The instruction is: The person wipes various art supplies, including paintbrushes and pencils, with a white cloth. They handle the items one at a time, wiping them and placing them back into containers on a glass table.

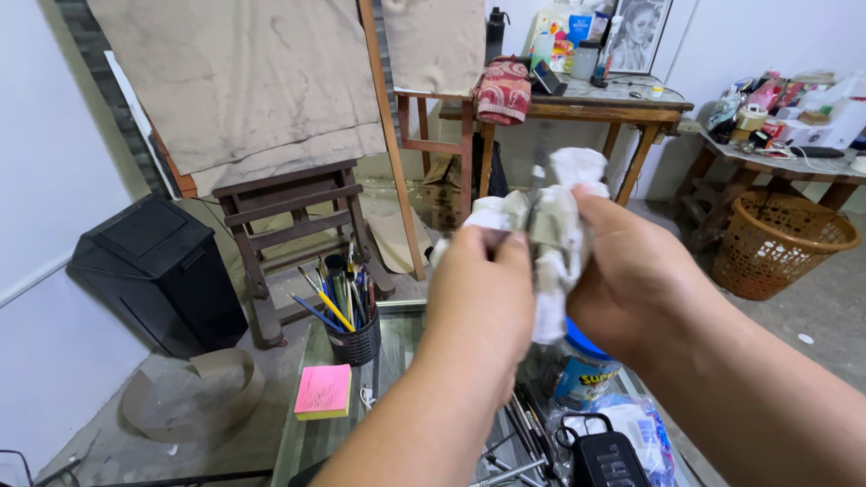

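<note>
The room has white walls and a grey concrete floor (839, 298). At far left a wooden easel (289, 216) carries a large board draped in stained beige cloth (244, 81), with a black lidded bin (158, 266) to its left against the wall. At far centre stands a wooden table (577, 108) crowded with bottles, a framed portrait (639, 34) and a red patterned cloth (502, 90) hanging over its edge. A second cluttered table (785, 153) sits at far right, with an orange woven basket (778, 242) on the floor under it.

Nearest is a glass-topped table (307, 442), its edges cut off by the bottom of the frame. On it stand a black mesh pot of pencils and brushes (347, 311), a pink and yellow pad of sticky notes (323, 392), a blue-lidded jar (582, 365) and a black case (606, 460), both partly hidden behind the arms. A roll of grey tape or card (194, 397) lies on the floor at near left.

Above the glass table, the left hand (483, 293) and the right hand (631, 271) meet around a crumpled white rag (550, 221) smudged grey. The right fingers are curled closed around the rag's side; the left fingers pinch its near edge. Something thin and dark runs through the rag's folds, too blurred to identify. Loose brushes lie beneath the forearms, mostly covered.
</note>
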